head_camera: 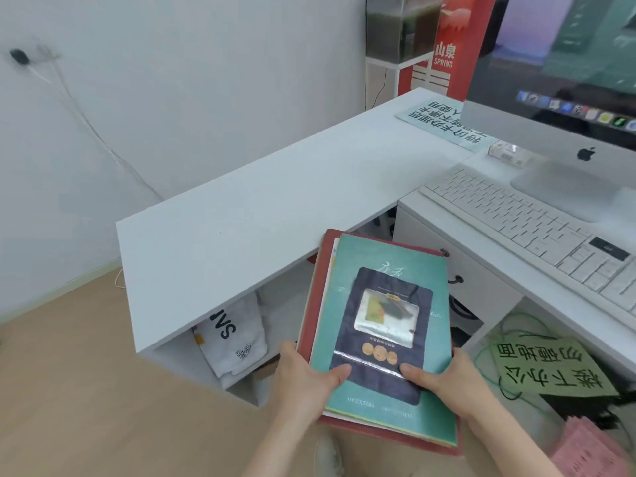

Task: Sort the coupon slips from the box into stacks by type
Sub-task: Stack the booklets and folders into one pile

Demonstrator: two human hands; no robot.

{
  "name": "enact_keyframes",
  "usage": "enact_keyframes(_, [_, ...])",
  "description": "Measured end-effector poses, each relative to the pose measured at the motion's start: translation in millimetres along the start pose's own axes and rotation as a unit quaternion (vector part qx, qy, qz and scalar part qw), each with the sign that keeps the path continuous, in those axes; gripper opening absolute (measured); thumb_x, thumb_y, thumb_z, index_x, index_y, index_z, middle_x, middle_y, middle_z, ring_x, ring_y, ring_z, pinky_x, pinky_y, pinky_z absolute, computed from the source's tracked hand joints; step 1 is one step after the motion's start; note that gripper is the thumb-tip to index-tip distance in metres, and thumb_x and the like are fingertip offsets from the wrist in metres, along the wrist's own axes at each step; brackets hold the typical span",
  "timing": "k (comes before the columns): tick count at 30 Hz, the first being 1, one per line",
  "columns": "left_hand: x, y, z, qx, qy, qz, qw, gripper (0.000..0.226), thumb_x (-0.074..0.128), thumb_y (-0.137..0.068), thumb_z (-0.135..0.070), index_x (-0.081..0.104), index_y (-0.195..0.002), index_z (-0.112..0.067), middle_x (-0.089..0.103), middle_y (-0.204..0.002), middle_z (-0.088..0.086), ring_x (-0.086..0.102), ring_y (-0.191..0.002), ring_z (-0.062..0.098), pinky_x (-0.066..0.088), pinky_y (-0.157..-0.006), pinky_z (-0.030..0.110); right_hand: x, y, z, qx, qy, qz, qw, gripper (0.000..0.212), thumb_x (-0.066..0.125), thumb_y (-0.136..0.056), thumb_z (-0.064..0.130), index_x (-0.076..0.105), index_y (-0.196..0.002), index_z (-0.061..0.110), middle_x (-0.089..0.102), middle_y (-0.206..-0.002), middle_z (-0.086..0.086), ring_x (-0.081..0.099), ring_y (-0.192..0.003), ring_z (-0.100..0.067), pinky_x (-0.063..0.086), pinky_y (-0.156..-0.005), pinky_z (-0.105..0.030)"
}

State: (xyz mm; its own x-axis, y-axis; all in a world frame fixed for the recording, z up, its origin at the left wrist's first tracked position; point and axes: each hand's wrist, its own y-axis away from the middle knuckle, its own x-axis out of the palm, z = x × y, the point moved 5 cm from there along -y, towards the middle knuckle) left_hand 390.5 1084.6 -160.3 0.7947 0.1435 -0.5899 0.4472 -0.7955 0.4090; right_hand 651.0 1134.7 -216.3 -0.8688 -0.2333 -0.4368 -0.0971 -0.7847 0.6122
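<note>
A flat red box [311, 304] holds a pile of large printed sheets, and the top one is a teal coupon sheet [385, 270] with a dark blue picture in its middle. The box hangs in the air in front of the white counter [241, 215], below its edge. My left hand [303, 376] grips the box's near left corner with the thumb on the teal sheet. My right hand [447, 380] grips the near right side, thumb on the dark picture. Edges of paler sheets show under the teal one.
A white keyboard [523, 222] and a monitor [564, 80] stand on the desk at right. A blue sign [444, 125] lies at the counter's far end. Under the counter sit a white bag [234, 339] and a green sign [547, 366]. Pink slips [588, 449] lie at bottom right.
</note>
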Motion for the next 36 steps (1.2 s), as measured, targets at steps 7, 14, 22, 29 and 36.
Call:
enact_keyframes(7, [17.3, 23.5, 44.5, -0.040, 0.064, 0.006, 0.997, 0.059, 0.089, -0.056, -0.035, 0.040, -0.090, -0.029, 0.064, -0.091, -0.008, 0.065, -0.082, 0.011, 0.055, -0.078, 0.038, 13.1, 1.9, -40.3, 0.006, 0.045, 0.009, 0.999, 0.108, 0.079, -0.019, 0.082, 0.050, -0.106, 0.024, 0.070, -0.096, 0.009, 0.069, -0.082, -0.014, 0.057, -0.074, -0.039])
enact_keyframes(14, [29.5, 4.7, 86.8, -0.088, 0.108, -0.016, 0.990, 0.048, 0.089, -0.061, -0.020, 0.049, -0.086, -0.025, 0.067, -0.082, -0.008, 0.066, -0.075, 0.009, 0.054, -0.074, 0.032, 50.5, -18.2, -31.8, 0.018, 0.159, 0.052, 0.986, 0.109, 0.066, -0.021, 0.090, 0.047, -0.099, 0.017, 0.065, -0.094, 0.003, 0.065, -0.085, -0.019, 0.054, -0.076, -0.037])
enact_keyframes(22, [78.4, -133.5, 163.7, -0.134, 0.160, -0.054, 0.976, 0.054, 0.089, -0.060, -0.034, 0.056, -0.098, -0.014, 0.072, -0.087, 0.002, 0.070, -0.077, 0.016, 0.057, -0.076, 0.040, 129.0, -154.9, 17.0, -0.026, 0.245, 0.061, 0.967, 0.090, 0.079, -0.054, 0.069, 0.037, -0.113, 0.015, 0.059, -0.119, -0.005, 0.059, -0.106, -0.025, 0.050, -0.081, -0.036])
enact_keyframes(29, [126.2, -219.0, 225.3, -0.137, 0.182, -0.077, 0.971, 0.059, 0.085, -0.056, -0.039, 0.060, -0.103, -0.015, 0.074, -0.088, -0.002, 0.071, -0.078, 0.015, 0.057, -0.078, 0.043, 197.3, -260.9, -11.0, -0.046, 0.117, 0.113, 0.986, 0.090, 0.087, -0.054, 0.055, 0.039, -0.121, 0.019, 0.059, -0.114, 0.003, 0.059, -0.101, -0.018, 0.050, -0.085, -0.033])
enact_keyframes(36, [114.7, -222.3, 210.3, -0.117, 0.220, -0.099, 0.963, 0.042, 0.080, -0.074, -0.016, 0.060, -0.109, -0.025, 0.073, -0.094, -0.010, 0.069, -0.087, 0.013, 0.053, -0.085, 0.039, 193.6, -266.4, -11.8, -0.099, -0.031, 0.111, 0.988, 0.043, 0.078, -0.079, 0.025, 0.049, -0.112, 0.026, 0.066, -0.104, 0.009, 0.064, -0.095, -0.014, 0.053, -0.085, -0.035])
